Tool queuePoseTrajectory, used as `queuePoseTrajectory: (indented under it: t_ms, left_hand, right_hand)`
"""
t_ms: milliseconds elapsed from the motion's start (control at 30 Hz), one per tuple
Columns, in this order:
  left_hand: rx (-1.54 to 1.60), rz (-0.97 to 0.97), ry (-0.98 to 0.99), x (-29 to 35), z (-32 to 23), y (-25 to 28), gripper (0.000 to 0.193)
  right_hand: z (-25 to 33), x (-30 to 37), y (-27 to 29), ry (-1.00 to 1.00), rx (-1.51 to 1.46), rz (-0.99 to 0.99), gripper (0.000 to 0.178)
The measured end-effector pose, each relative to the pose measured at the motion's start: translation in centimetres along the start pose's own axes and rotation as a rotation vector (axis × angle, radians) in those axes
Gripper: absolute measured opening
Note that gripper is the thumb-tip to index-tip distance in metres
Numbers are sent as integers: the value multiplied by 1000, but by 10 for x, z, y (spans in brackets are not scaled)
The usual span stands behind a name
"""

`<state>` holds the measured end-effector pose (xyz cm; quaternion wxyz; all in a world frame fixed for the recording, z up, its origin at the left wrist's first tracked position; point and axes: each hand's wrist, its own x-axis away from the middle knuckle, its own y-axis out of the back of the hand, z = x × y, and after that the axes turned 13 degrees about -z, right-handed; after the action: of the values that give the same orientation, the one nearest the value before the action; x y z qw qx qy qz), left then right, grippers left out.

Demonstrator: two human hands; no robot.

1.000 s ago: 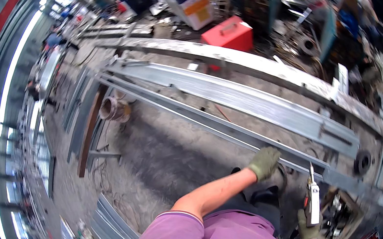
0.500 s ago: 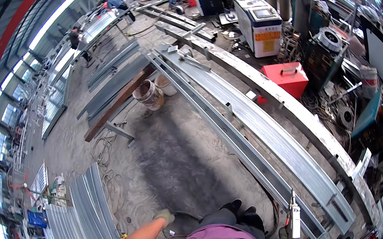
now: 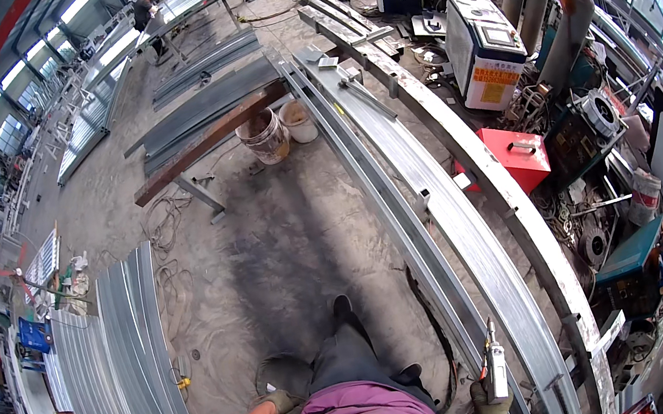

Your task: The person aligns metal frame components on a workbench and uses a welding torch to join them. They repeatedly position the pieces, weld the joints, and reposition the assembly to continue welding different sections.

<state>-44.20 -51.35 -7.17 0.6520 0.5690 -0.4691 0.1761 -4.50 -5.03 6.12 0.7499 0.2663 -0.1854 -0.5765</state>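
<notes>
My right hand [image 3: 490,408], in a worn glove, is closed round the grip of a silver-white welding gun [image 3: 498,372] with a narrow metal nozzle pointing up and away. It is beside the near end of the long steel channel [image 3: 416,254]. My left hand [image 3: 282,401], also gloved, is low by my hip with its fingers curled at the edge of a dark, rounded, mask-like thing [image 3: 286,375]. My body hides part of that thing, so its exact kind is unclear. One leg is stretched forward on the concrete floor.
A long rusty-white beam [image 3: 509,189] curves along the right. Beyond it are a red box [image 3: 509,159], a white machine cabinet [image 3: 483,47] and gas cylinders [image 3: 536,1]. Corrugated sheets [image 3: 134,348] lie at left. Buckets [image 3: 263,137] stand ahead beside a brown beam [image 3: 210,139]. Cables [image 3: 424,313] trail nearby.
I have stepped forward, with one foot now ahead. The dark rounded thing by my left hand shows more fully. The welding gun stays in my right hand, and the view has shifted.
</notes>
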Motion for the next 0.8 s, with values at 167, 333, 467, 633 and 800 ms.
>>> queuePoseTrajectory:
  t_ms: [167,333,467,633,800]
  left_hand:
    - [233,-104,70,-61,-2,98,56]
    - [530,-211,70,-112,5,194,46]
    - [505,-266,63,-153,25,270,41]
    - [619,-527,46,-223,55,359,38]
    - [875,-518,62,-261,81,390,29]
  right_hand:
    - [66,-51,-50,55,152,20,32]
    - [178,-120,-125,74,124,-26,23]
    - [276,-180,-175,64,117,15,19]
    - [348,-259,-222,60,144,69,27]
    - [361,-355,-289,-76,57,113,40]
